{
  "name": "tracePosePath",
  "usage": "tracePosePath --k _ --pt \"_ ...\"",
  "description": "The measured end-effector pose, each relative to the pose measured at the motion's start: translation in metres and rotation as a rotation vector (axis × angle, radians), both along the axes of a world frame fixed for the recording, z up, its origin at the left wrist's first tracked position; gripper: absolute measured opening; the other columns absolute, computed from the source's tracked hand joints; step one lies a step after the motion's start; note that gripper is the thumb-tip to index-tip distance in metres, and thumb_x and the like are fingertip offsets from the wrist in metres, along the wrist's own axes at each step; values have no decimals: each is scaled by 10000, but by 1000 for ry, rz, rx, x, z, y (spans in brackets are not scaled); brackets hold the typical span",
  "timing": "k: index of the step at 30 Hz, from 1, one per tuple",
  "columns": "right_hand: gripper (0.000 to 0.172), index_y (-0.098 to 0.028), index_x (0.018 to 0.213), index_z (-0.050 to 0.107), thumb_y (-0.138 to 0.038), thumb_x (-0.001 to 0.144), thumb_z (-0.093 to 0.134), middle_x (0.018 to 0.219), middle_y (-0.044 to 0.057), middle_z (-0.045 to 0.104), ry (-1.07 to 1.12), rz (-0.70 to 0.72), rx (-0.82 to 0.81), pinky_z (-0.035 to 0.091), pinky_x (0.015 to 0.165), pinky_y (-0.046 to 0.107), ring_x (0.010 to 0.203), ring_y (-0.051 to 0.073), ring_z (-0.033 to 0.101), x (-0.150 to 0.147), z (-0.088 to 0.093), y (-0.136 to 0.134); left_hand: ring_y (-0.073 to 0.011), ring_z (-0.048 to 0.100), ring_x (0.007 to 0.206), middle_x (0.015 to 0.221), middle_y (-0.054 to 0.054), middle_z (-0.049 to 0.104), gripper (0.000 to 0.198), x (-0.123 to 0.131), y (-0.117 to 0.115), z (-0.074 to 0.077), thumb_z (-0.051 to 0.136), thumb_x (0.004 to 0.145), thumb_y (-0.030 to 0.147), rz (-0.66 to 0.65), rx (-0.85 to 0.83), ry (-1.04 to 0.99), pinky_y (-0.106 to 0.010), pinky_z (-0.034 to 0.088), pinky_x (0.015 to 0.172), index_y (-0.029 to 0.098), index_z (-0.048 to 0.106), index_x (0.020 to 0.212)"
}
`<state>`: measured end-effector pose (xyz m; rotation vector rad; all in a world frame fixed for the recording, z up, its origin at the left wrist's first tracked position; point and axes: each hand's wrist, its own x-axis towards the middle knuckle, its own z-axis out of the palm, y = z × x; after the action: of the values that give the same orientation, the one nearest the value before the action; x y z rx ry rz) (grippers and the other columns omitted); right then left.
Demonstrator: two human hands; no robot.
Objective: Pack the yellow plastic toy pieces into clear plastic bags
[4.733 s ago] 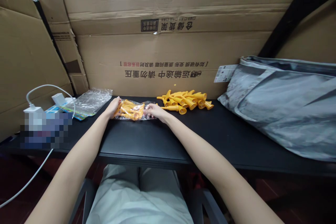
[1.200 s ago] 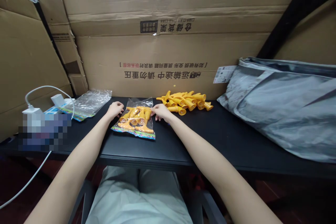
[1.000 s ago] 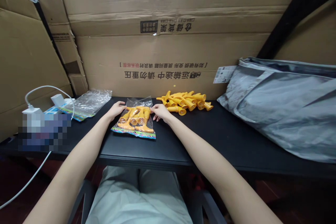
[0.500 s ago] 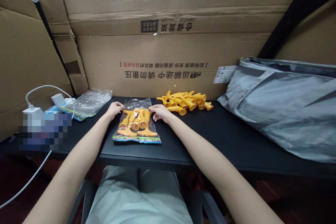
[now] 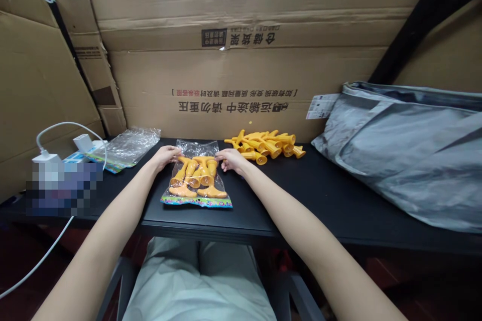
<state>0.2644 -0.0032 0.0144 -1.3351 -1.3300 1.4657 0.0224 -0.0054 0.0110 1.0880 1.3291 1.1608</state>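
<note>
A clear plastic bag (image 5: pixel 198 148) with a colourful printed strip along its near edge lies on the black table in front of me. Inside it are several yellow plastic pieces (image 5: pixel 207 175), each with a T-shaped handle and a flared, hollow end. My left hand (image 5: pixel 165 156) pinches the bag's left edge near the far end. On the opposite side, my right hand (image 5: pixel 230 160) grips the right edge between thumb and fingers. Just beyond the right hand sits a loose pile of the same yellow pieces (image 5: pixel 269 145).
Flat clear bags (image 5: pixel 130 146) lie at the back left, beside a white charger and cable (image 5: pixel 47 158). A large grey fabric bag (image 5: pixel 406 155) takes up the table's right side. Cardboard (image 5: pixel 233 70) stands upright along the back.
The bag's far end lies flatter and spreads slightly wider between my hands. My left hand has shifted a little to the right along the edge; the pile has not moved.
</note>
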Motion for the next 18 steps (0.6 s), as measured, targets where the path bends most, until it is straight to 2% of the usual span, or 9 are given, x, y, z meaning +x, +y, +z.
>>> tracePosePath --k 3,6,10,13,16,18 --pt "127 -153 741 486 -197 816 579 547 -22 570 2 32 18 369 306 183 303 57 440 -2 0 -2 -116 629 552 666 -75 680 130 -1 -3 0 702 692 156 -50 14 18 -212 493 558 117 578 692" --pt "120 -137 717 516 -159 816 580 507 -35 538 -29 47 51 341 293 171 294 50 421 -3 -2 -2 -114 632 559 662 -67 682 127 -4 -3 -1 726 652 132 -60 -5 17 -200 491 553 113 605 684" --pt "107 -125 695 554 -93 786 601 473 -46 519 -43 31 72 364 311 165 312 48 430 0 -3 2 -103 616 528 600 -31 657 153 -10 2 -5 745 610 122 -28 -16 5 -215 508 578 128 599 655" --pt "82 -118 703 586 -84 772 613 471 -42 532 -38 37 90 371 316 168 317 47 428 3 -5 7 -103 619 545 602 -21 647 169 -15 5 -8 756 582 113 -57 0 -10 -232 520 612 129 603 654" --pt "39 -117 774 626 -86 751 635 508 -34 574 -11 74 113 378 322 163 321 38 421 7 -8 11 -108 632 580 622 -17 654 199 -19 6 -10 774 550 119 -106 26 -25 -233 526 626 131 620 676" --pt "119 -119 848 649 -85 734 647 534 -29 600 16 109 126 381 324 162 320 33 411 9 -10 14 -118 647 619 660 -29 675 250 -21 6 -11 788 535 137 -146 38 -31 -238 529 649 133 652 744"
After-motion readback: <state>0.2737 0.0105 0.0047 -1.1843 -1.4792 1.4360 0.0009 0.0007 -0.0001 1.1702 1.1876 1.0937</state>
